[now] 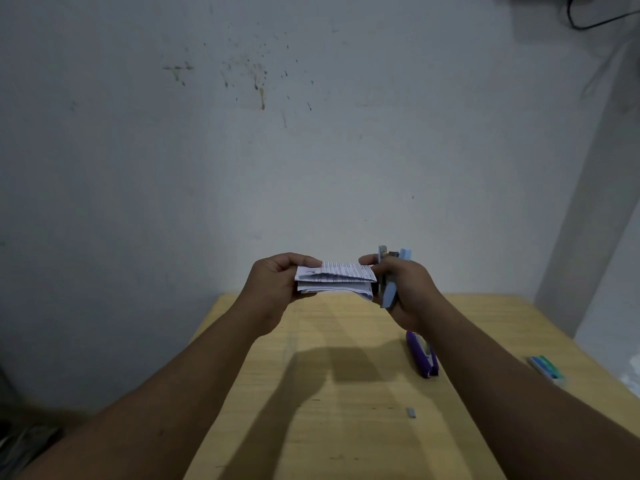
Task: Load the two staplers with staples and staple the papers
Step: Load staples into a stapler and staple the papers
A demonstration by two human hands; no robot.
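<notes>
Two bare hands are raised above a wooden table (346, 427), against a stained, pale wall (242, 133). The left hand (277, 284) is closed on the left end of one folded wad of papers (334, 278), thumb on top and fingers beneath. The papers are white, layered and creased, printed with fine lines of text too small to read. Their right edge meets the blue stapler (389, 282), which the right hand (407, 292) grips upright in a closed fist, thumb toward the papers. That stapler is pale blue plastic with a metal part showing at its top end; whether the papers sit inside its mouth cannot be told.

Two staplers are in view. The second, the purple stapler (423, 356), lies flat on the table just below the right wrist, long and narrow, with a metal strip showing along it. Nearer the camera from it, one small grey block of staples (411, 412) lies alone on the yellow wood grain. Well right of the right forearm, near the table's edge, sits one flat box (545, 367) in blue and green; its label is blurred.
</notes>
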